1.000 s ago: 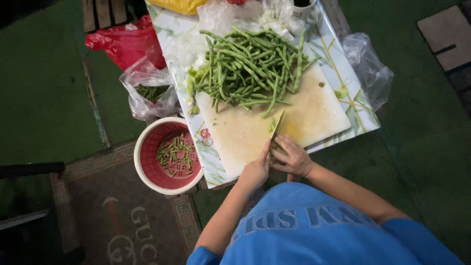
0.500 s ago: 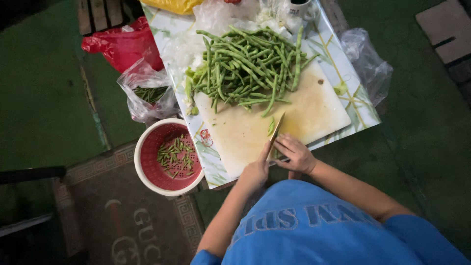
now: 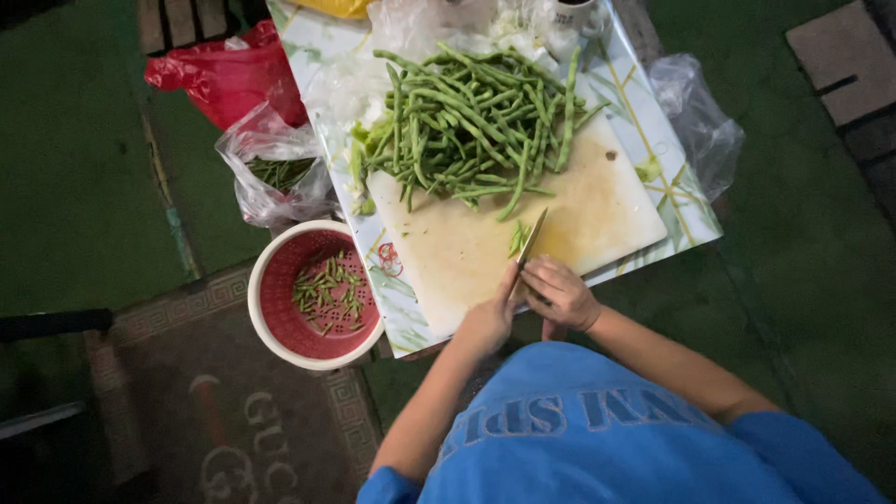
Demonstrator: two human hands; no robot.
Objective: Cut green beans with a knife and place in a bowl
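Observation:
A pile of long green beans (image 3: 476, 131) lies on the far half of a pale cutting board (image 3: 597, 201). My right hand (image 3: 560, 294) grips the handle of a knife (image 3: 532, 238) whose blade points away from me over the board. A few short bean pieces (image 3: 515, 241) lie just left of the blade. My left hand (image 3: 487, 322) rests at the board's near edge, touching the right hand; its fingers are hidden. The board sits on a patterned white tray (image 3: 686, 201).
A red colander in a white bowl (image 3: 317, 294) holds cut bean bits, left of the tray. Behind it are a clear bag with greens (image 3: 275, 173) and a red bag (image 3: 229, 79). Another clear bag (image 3: 695, 117) hangs at the tray's right. A patterned mat (image 3: 233, 411) lies below.
Both hands and the knife stay at the same spot on the board's near edge; only tiny shifts of the blade and the view.

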